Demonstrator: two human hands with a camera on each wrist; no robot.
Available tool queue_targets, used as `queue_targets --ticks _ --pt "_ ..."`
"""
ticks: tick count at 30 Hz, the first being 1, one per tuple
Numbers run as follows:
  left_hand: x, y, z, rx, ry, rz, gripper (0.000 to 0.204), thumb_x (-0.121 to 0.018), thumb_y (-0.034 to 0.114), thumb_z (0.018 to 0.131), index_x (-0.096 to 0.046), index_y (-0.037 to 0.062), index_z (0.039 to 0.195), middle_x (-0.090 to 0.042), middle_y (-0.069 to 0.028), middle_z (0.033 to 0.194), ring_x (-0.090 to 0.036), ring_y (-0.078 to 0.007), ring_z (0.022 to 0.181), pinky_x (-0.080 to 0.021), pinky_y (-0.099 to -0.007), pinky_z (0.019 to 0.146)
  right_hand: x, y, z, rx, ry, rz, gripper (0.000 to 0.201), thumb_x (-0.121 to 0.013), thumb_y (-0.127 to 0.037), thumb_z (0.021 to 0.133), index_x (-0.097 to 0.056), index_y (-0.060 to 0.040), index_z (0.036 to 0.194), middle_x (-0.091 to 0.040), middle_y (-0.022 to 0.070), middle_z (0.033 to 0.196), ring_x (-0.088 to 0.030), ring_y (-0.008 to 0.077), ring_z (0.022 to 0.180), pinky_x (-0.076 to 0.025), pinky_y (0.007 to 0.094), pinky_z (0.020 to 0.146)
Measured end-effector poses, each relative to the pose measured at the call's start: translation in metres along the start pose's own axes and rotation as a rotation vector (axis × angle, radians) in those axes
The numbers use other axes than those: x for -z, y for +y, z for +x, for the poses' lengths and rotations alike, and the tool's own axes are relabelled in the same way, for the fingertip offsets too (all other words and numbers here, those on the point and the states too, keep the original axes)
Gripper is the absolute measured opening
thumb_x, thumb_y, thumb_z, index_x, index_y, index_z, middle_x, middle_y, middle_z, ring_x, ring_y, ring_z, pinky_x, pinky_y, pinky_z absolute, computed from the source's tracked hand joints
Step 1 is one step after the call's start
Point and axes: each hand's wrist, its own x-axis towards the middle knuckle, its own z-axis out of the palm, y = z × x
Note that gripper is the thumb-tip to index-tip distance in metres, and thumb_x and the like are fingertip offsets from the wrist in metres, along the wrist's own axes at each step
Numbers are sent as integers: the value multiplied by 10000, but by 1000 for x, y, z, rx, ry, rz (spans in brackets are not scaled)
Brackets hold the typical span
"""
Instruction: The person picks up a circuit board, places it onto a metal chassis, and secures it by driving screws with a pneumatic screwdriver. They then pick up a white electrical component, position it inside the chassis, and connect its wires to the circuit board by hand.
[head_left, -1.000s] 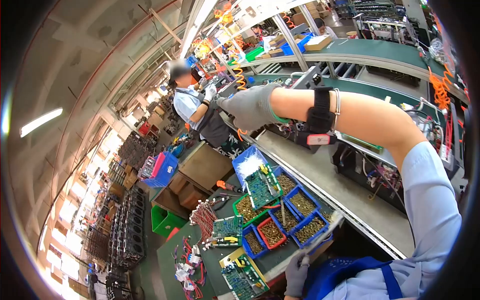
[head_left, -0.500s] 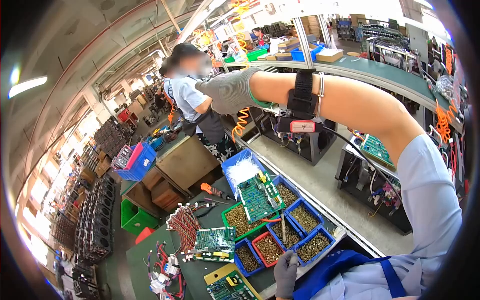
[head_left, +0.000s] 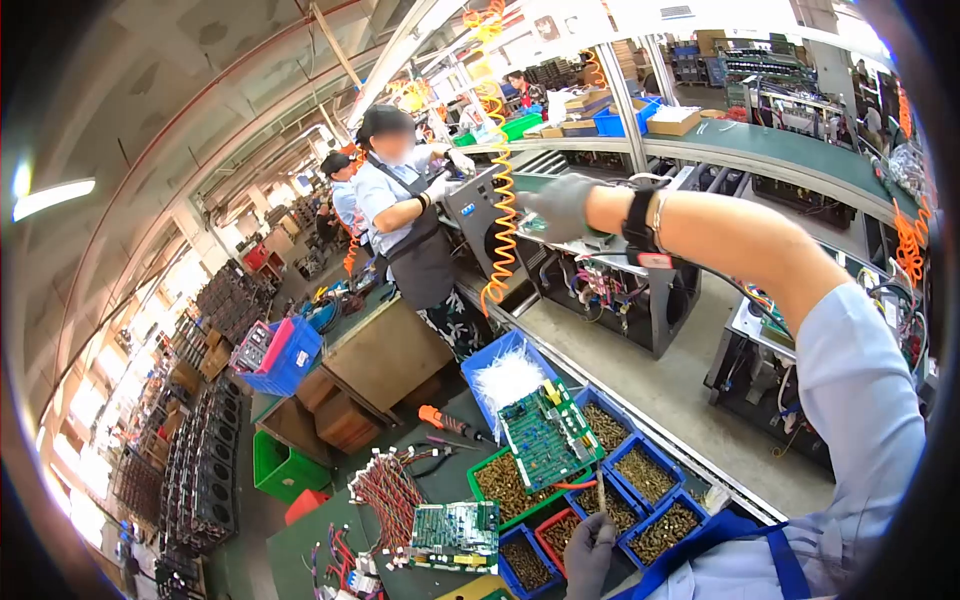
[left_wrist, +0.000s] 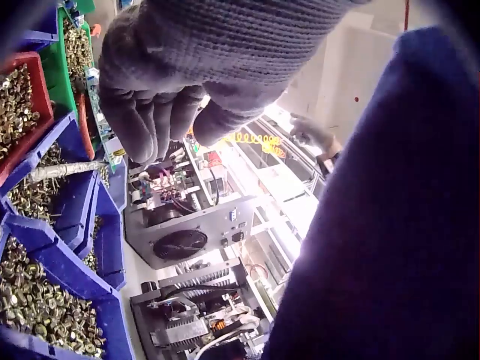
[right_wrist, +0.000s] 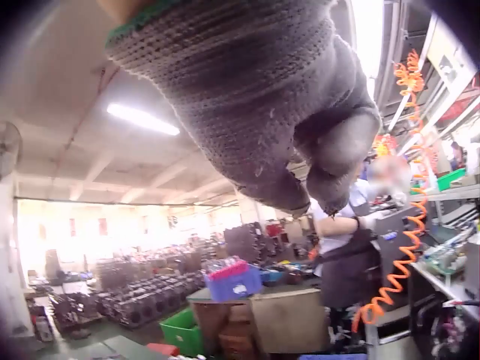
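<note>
My right hand [head_left: 560, 208], in a grey knit glove, is stretched out at arm's length over the line, just right of a hanging orange coiled hose [head_left: 503, 190]. In the right wrist view its fingers bend loosely, with nothing visible held. My left hand [head_left: 590, 555], gloved too, hangs low by the screw bins with loosely curled fingers; none of them holds anything in the left wrist view. Closest to it are a red bin [left_wrist: 46, 112] and blue bins [left_wrist: 52, 259] of screws. A green circuit board [head_left: 545, 440] lies across the green bin [head_left: 482, 470].
Another circuit board [head_left: 452, 535] and a bundle of wires [head_left: 390, 495] lie on the green bench, near an orange-handled screwdriver [head_left: 445, 418]. A person in an apron [head_left: 415, 250] stands beyond, at a dark metal chassis [head_left: 480, 215]. Open machine units [head_left: 620, 290] stand along the line.
My right hand has moved rightward in view, away from the other person, uncovering the orange hose. The left hand has risen from the bench edge to the bins. The head view has shifted.
</note>
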Motion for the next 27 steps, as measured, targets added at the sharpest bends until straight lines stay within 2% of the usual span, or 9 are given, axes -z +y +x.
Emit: queue_targets --ticks 3,4,7,11,12,16,17,20,27 --pt "0 19 -10 -36 -29 -64 284 -599 186 918 -594 37 1159 -642 -99 988 -615 -163 841 -494 -299 717 -48 55 1 -208 -27 -299 674 -673 -389 688 -520 -108 1281 -605 126 1088 -546 287 1068 -454 448 809" --pt "-2 33 -16 -46 -63 -58 221 -556 188 937 -618 67 1112 -634 -86 933 -600 -177 783 -473 -321 659 -75 84 1 -225 58 -252 675 -669 -409 664 -543 -81 1240 -565 142 1128 -501 306 1089 -449 463 821" --pt "-3 -5 4 -90 -20 24 247 -553 160 915 -607 37 1122 -642 -99 943 -617 -179 837 -485 -314 718 -100 112 -8 -494 -166 -213 723 -649 -542 687 -554 -80 1235 -544 220 1194 -514 368 1136 -441 507 889" --pt "-9 14 6 -100 -49 96 274 -579 167 896 -592 22 1128 -644 -107 979 -620 -194 899 -485 -313 793 -121 131 -11 -433 -130 -20 641 -627 -577 697 -664 -93 1115 -653 185 1112 -620 330 1048 -473 436 903" --pt "-11 27 5 -100 -73 91 267 -577 173 899 -595 25 1121 -644 -108 985 -618 -192 903 -484 -316 794 -114 129 -11 -430 -201 15 563 -595 -525 721 -635 -171 1157 -662 149 1066 -626 336 1006 -488 428 861" --pt "-19 41 19 -68 -101 132 335 -624 214 917 -586 2 1173 -649 -64 985 -609 -122 886 -487 -255 797 -135 133 -25 -487 238 479 345 -584 -406 772 -704 -93 850 -671 156 796 -655 294 782 -492 410 723" --pt "-21 41 22 -91 -105 188 344 -619 224 920 -585 0 1178 -650 -62 998 -607 -121 888 -487 -260 805 -139 129 -28 -565 362 476 317 -561 -409 798 -722 -137 798 -675 119 751 -664 281 777 -498 389 754" --pt "-32 46 24 -69 -139 125 337 -630 215 913 -590 2 1171 -653 -59 982 -605 -113 872 -488 -258 797 -163 126 -39 -423 647 189 340 -564 -385 818 -631 -127 606 -608 91 600 -616 286 625 -469 414 688" --pt "-58 44 14 -46 -155 226 332 -628 186 917 -575 4 1190 -648 -65 1029 -607 -110 912 -487 -250 821 -176 134 -32 -365 772 147 314 -574 -341 806 -616 -133 576 -601 75 580 -611 261 615 -446 387 707"
